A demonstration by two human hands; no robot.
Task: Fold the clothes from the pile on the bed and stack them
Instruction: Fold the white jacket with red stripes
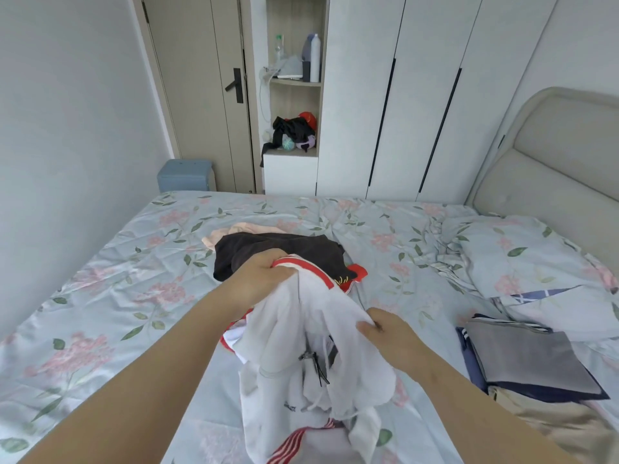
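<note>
A white garment (284,336) with red trim and red stripes hangs bunched between my hands above the floral bed sheet (100,296). My left hand (258,279) grips its red-edged top. My right hand (388,336) pinches a fold of its white cloth lower down and to the right. Behind them lies the pile: a dark brown garment (278,246) on top, a pale pink one (241,229) under it and a red piece (360,272) at its right. At the right a stack of folded clothes (526,360) lies with a grey piece on top, navy beneath.
A floral pillow (536,262) lies by the padded headboard (552,155) at right. Beyond the bed stand white wardrobes (418,95), an open shelf with bottles and clothes (294,128), a door (207,95) and a blue box (186,175).
</note>
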